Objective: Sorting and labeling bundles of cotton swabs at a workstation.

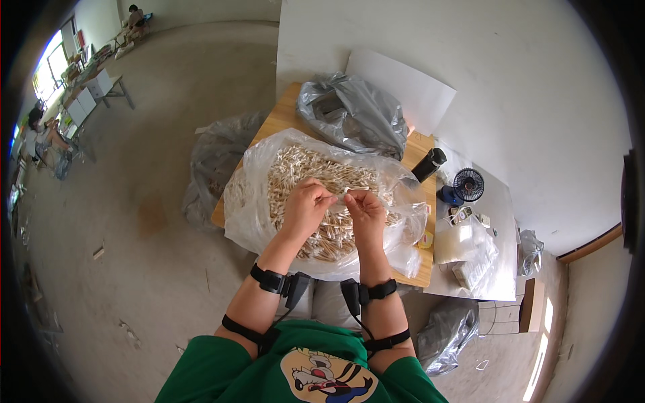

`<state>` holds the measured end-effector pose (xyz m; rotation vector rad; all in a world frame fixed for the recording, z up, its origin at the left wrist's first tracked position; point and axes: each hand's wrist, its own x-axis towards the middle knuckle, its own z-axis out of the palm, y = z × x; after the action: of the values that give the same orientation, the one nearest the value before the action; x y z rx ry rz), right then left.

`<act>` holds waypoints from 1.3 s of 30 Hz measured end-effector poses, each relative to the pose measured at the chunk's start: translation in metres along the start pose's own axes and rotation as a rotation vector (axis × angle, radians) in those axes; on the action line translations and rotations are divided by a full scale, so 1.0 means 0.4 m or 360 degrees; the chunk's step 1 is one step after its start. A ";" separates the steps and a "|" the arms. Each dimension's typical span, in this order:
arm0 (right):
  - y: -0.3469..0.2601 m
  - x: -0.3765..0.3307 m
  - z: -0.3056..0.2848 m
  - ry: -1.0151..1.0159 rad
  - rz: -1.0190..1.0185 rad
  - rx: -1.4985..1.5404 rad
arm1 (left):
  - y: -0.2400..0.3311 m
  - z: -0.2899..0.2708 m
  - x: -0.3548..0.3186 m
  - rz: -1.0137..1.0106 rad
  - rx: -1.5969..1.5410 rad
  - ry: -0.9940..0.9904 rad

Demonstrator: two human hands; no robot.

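A large open clear plastic bag [247, 201] lies spread on the wooden table [271, 127], full of loose cotton swabs [299, 164] with white tips and pale brown sticks. Over the heap, my left hand [308, 205] is closed in a pinch, thumb against fingers. My right hand [366, 209] faces it closely, its thumb and fingertips also pressed together. Something small and whitish shows between the two sets of fingertips, too small to name. The heap partly disappears behind both hands.
Behind the swabs sits a grey plastic bag [353, 111]; another grey bag [225, 161] is left of the table. A black bottle [428, 164] stands at the right edge. A side table [463, 285] holds a small fan [468, 185] and clear packs [453, 243]. Two people are far left.
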<state>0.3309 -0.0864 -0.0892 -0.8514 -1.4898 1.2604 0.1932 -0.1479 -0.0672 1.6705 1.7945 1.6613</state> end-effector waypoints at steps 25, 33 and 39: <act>0.036 -0.075 0.051 0.0400 0.0331 0.0401 | -0.044 0.073 -0.081 -0.0359 0.0067 0.0073; 0.075 0.011 0.005 0.0422 0.0221 0.0257 | -0.090 0.012 -0.030 -0.0480 0.0155 0.0190; 0.135 0.057 -0.041 0.0476 0.0125 -0.0271 | -0.118 -0.026 -0.004 -0.0451 0.0408 0.0307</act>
<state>0.3362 -0.0484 -0.1365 -1.1670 -1.3446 1.0191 0.1586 -0.1430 -0.1009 1.2959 2.2969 1.5662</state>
